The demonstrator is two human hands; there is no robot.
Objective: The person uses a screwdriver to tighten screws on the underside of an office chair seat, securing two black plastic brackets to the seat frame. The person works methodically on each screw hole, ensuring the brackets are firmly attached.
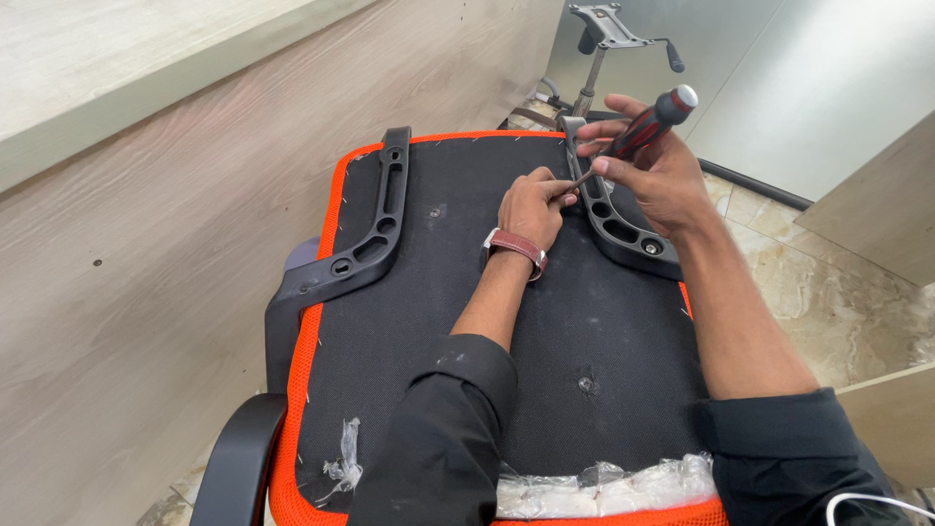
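Right hand (pixel 654 166) is wrapped round the screwdriver (pixel 638 131), tip down at the right bracket (pixel 609 209) near the seat's (pixel 545 331) far edge. Left hand (pixel 531 206) pinches the shaft by the tip. Left bracket (pixel 375 219) lies well apart, with open fabric between.

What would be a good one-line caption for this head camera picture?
Right hand holds a screwdriver to an armrest bracket on an upturned chair seat; left hand steadies its tip.
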